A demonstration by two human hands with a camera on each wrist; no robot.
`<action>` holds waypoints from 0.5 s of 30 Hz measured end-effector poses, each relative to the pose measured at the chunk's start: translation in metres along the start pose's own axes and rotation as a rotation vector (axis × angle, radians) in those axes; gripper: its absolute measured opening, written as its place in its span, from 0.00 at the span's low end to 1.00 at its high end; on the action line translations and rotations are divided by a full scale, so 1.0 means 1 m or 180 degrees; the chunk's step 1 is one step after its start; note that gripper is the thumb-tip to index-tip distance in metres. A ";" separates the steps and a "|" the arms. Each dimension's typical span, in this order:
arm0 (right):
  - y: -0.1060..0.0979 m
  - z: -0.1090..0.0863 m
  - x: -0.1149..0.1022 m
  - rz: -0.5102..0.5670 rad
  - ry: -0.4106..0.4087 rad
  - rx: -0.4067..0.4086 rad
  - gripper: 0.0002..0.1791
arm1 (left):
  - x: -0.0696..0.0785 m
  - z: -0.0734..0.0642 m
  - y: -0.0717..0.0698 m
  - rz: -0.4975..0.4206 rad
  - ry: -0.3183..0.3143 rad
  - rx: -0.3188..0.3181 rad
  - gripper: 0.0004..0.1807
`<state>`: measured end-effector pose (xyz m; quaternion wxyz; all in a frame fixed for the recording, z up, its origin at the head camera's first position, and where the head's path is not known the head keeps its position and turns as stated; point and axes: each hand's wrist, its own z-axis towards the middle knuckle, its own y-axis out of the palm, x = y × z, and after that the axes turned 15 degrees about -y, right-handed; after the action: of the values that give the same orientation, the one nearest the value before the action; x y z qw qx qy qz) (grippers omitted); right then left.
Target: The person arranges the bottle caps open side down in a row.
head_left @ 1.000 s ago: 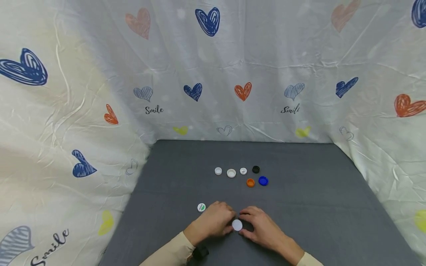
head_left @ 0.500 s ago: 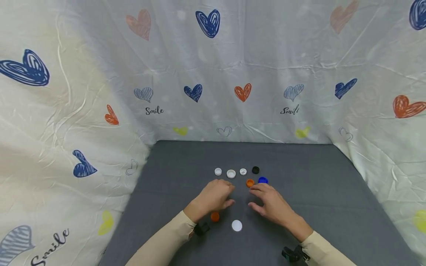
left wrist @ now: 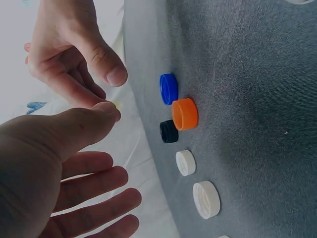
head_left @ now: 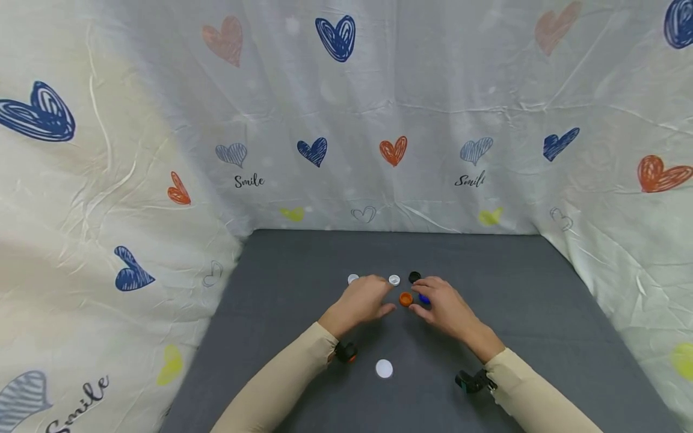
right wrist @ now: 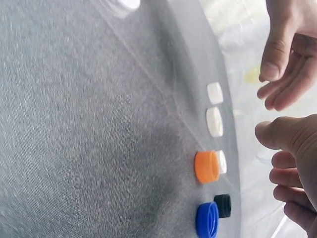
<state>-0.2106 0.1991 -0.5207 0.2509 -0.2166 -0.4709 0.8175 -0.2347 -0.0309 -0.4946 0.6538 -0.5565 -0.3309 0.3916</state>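
My left hand [head_left: 364,302] hovers over the left side of a group of small bottle caps, fingers loosely extended and holding nothing. My right hand [head_left: 446,310] is over the right side, thumb and fingers apart. Between them sits an orange cap [head_left: 406,299]. A blue cap [head_left: 425,299] is partly covered by the right hand, with a black cap [head_left: 414,276] just behind. One small white cap [head_left: 394,280] lies near the left fingertips, another white cap [head_left: 353,278] beyond that hand. A larger white cap [left wrist: 206,200], hidden in the head view, shows in the left wrist view.
A round white-topped piece [head_left: 384,368] stands on the grey cloth [head_left: 487,270] nearer the body. A bit of orange [head_left: 352,359] shows beside the left wrist camera [head_left: 345,352]. A heart-printed curtain [head_left: 346,108] encloses the table at back and sides.
Both hands have left the round white-topped piece near the front and moved forward to the group of caps. The left forearm now covers the white-and-green cap seen earlier.
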 end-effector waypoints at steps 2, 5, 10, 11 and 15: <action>0.002 0.001 0.003 0.0011 0.0012 -0.0025 0.24 | 0.002 0.005 0.003 -0.0041 -0.0028 -0.0044 0.19; 0.006 0.001 0.007 0.0055 0.0057 -0.0079 0.25 | 0.005 0.011 0.009 -0.0135 -0.0069 -0.0135 0.19; 0.014 0.001 0.014 0.0091 0.0117 -0.0173 0.24 | 0.010 0.020 0.021 -0.0208 -0.0175 -0.0312 0.16; 0.015 0.001 0.016 0.0087 0.0123 -0.0190 0.23 | 0.011 0.021 0.024 -0.0205 -0.0191 -0.0332 0.15; 0.021 0.001 0.022 0.0036 0.0138 -0.0251 0.22 | 0.013 0.026 0.032 -0.0150 -0.0205 -0.0319 0.14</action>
<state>-0.2323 0.2029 -0.5413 0.2477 -0.2466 -0.4960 0.7949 -0.2561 -0.0050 -0.5221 0.6232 -0.5677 -0.3839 0.3768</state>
